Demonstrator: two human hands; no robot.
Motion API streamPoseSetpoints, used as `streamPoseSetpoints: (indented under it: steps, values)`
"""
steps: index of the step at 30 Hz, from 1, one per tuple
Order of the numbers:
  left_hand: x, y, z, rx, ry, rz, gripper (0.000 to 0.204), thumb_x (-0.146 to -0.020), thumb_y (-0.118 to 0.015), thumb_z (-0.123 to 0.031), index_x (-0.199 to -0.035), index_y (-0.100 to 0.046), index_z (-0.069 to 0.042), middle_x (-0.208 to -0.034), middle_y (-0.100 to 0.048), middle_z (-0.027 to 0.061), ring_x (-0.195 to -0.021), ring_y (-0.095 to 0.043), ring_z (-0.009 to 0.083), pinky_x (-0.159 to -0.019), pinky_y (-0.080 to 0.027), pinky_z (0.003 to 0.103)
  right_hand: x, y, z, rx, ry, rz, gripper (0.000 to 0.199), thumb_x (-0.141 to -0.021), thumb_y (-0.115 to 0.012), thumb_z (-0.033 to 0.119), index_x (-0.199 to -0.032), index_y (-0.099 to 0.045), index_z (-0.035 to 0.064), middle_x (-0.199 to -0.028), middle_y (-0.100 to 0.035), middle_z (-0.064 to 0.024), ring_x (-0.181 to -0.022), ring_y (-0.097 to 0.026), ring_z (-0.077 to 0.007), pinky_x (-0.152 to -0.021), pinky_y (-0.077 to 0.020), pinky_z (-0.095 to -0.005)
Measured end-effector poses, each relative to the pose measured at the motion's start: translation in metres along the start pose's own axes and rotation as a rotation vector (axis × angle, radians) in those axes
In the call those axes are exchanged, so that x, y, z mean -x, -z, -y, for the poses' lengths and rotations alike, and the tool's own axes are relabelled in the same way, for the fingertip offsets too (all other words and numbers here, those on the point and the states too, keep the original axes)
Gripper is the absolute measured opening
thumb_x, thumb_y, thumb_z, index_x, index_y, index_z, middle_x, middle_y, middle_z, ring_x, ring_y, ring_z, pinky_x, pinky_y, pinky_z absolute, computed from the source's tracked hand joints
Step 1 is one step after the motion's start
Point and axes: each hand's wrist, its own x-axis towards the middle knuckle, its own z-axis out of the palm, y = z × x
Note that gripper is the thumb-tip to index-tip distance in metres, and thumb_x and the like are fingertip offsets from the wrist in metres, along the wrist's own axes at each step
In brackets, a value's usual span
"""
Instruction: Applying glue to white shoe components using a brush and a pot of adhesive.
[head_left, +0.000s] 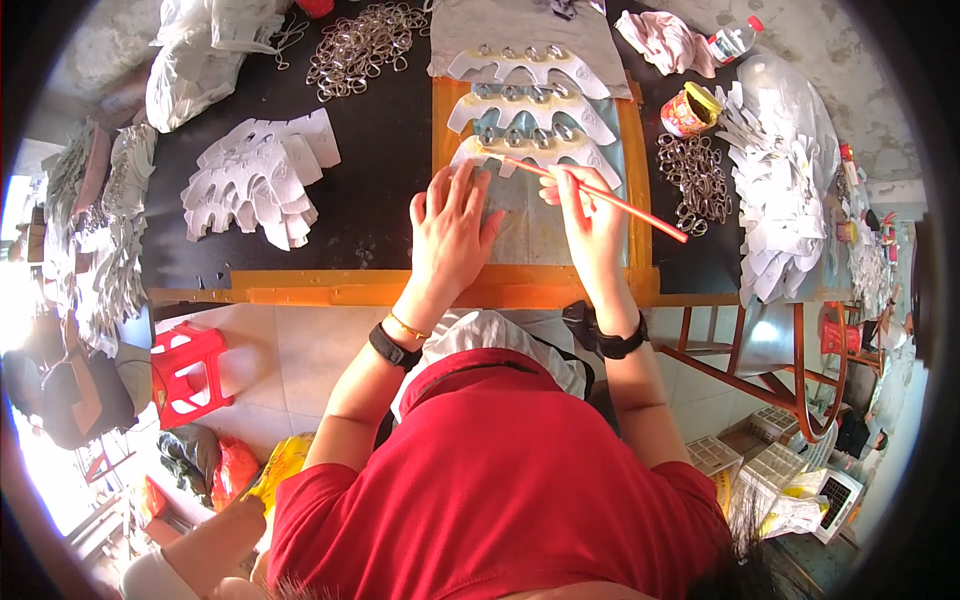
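Note:
My right hand (585, 205) is closed around a thin red-handled brush (640, 212). Its tip touches the near edge of the closest white scalloped piece (572, 153), where a yellowish smear shows. My left hand (455, 222) lies with fingers spread, fingertips at the left end of that piece. Beyond it sit a second scalloped piece (590, 122) and a third (585, 78), each with a row of metal rings along its upper edge. All three rest on a grey-blue board (520, 225) framed in orange tape.
Left on the black table lies a stack of white scalloped pieces (250, 175). Metal rings heap at the back (365, 50) and at right (692, 180), below a red-yellow tub (690, 110). A large pile of white pieces (785, 200) edges the right side. A red stool (190, 375) stands below left.

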Motion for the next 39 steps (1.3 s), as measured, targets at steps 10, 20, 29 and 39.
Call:
streamPoseSetpoints:
  steps: [10, 20, 29, 39]
  values:
    - [-0.001, 0.001, -0.001, -0.008, 0.001, 0.009, 0.048, -0.086, -0.062, -0.03, -0.128, -0.051, -0.01, -0.137, -0.045, 0.0076, -0.125, -0.042, 0.0291, -0.098, -0.033, 0.046, -0.001, 0.047, 0.016, -0.219, -0.091, -0.149, 0.021, -0.097, -0.053, 0.014, -0.104, -0.062, -0.0037, -0.085, -0.067, -0.0103, -0.072, -0.064, -0.0143, -0.069, -0.053, -0.0281]
    - [0.001, 0.004, 0.004, -0.012, 0.036, -0.014, 0.051, -0.085, -0.064, -0.032, -0.127, -0.054, -0.006, -0.136, -0.05, 0.0085, -0.126, -0.042, 0.0274, -0.1, -0.031, 0.046, 0.02, 0.108, 0.014, -0.638, -0.207, -0.395, 0.028, -0.094, -0.057, 0.02, -0.11, -0.059, -0.0031, -0.089, -0.064, -0.0125, -0.079, -0.059, -0.0171, -0.072, -0.0488, -0.0306]
    - [0.005, 0.081, 0.07, -0.045, 0.235, -0.275, 0.025, -0.081, -0.068, -0.023, -0.102, -0.063, -0.01, -0.106, -0.061, 0.0079, -0.1, -0.056, 0.0276, -0.086, -0.041, 0.043, 0.044, 0.146, 0.001, -0.748, 0.021, -0.256, 0.031, -0.1, -0.046, 0.021, -0.119, -0.053, -0.0018, -0.087, -0.054, -0.0037, -0.072, -0.04, -0.0106, -0.066, -0.0367, -0.0261]
    - [0.012, 0.098, 0.159, -0.2, 0.474, -0.179, 0.042, -0.071, -0.078, -0.033, -0.098, -0.062, -0.007, -0.096, -0.063, 0.0077, -0.096, -0.058, 0.0286, -0.084, -0.043, 0.042, 0.054, 0.117, 0.012, -0.402, 0.144, -0.194, 0.029, -0.099, -0.046, 0.023, -0.111, -0.057, -0.0003, -0.099, -0.058, -0.0091, -0.086, -0.052, -0.0153, -0.076, -0.0412, -0.0322]
